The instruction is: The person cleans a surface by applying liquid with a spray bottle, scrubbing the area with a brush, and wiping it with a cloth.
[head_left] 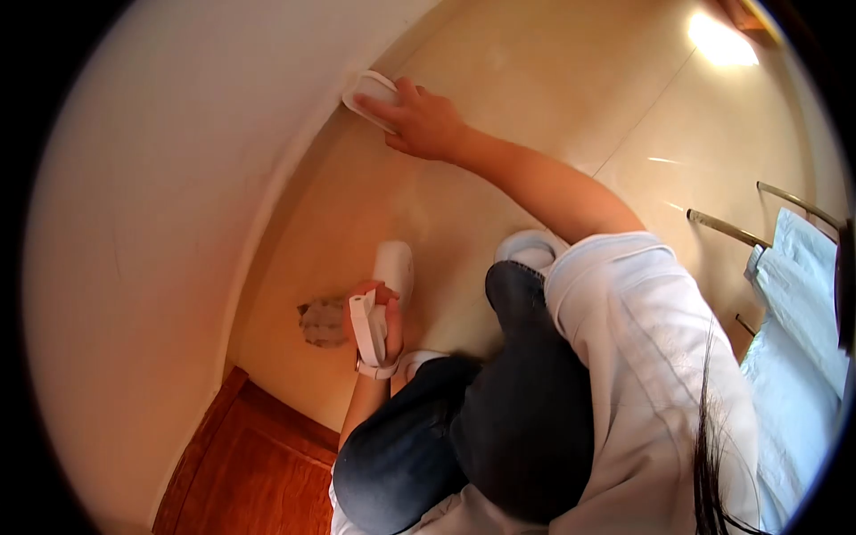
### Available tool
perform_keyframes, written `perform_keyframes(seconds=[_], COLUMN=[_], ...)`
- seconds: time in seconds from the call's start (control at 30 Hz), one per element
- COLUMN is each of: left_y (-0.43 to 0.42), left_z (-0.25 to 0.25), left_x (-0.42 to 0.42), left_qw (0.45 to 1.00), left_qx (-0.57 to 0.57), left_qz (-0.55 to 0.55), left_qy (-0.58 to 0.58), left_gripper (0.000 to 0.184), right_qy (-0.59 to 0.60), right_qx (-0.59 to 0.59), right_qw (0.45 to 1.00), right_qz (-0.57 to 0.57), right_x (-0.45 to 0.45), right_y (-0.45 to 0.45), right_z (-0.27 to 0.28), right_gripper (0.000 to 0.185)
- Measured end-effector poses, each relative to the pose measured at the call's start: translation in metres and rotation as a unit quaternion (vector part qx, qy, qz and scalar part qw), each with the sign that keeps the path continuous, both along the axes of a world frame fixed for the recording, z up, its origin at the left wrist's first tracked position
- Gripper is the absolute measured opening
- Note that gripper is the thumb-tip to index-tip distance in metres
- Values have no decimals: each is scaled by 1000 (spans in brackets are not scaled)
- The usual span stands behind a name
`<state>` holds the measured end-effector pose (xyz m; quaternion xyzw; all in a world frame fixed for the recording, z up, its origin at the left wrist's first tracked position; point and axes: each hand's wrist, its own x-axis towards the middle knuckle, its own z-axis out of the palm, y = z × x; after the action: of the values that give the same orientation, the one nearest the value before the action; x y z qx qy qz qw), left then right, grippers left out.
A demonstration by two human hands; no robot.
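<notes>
Past 2 dark-clad knees (pixel 535 401), the left hand (pixel 393 326) grips a white looped piece (pixel 363 323), near the wooden panel (pixel 267 459) bordering the floor (pixel 535 98) — farther off, the right hand (pixel 426 123) has its fingers closed on a white oblong piece (pixel 378 87) at the floor's edge, just beside the foot of the wall (pixel 160 178)

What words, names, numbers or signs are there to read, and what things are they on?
None: no word, label, brand, number or sign can be read here.
On the white thing in the left hand and the white-rimmed piece at the right hand, any tiny marks are too small to read.
</notes>
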<state>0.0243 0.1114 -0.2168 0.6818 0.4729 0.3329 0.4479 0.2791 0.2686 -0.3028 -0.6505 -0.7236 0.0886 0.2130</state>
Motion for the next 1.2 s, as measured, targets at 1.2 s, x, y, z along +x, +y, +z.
perform_keyframes(seconds=[1.2], left_y=[-7], left_z=[-1], left_x=[-4], left_qw=[998], left_qx=[-24], left_qz=[13], left_qy=[-48], left_gripper=[28], right_qy=[153], right_qx=[14], right_qw=[950], right_qz=[-270], right_x=[28], right_y=[19], right_z=[13], right_gripper=[70])
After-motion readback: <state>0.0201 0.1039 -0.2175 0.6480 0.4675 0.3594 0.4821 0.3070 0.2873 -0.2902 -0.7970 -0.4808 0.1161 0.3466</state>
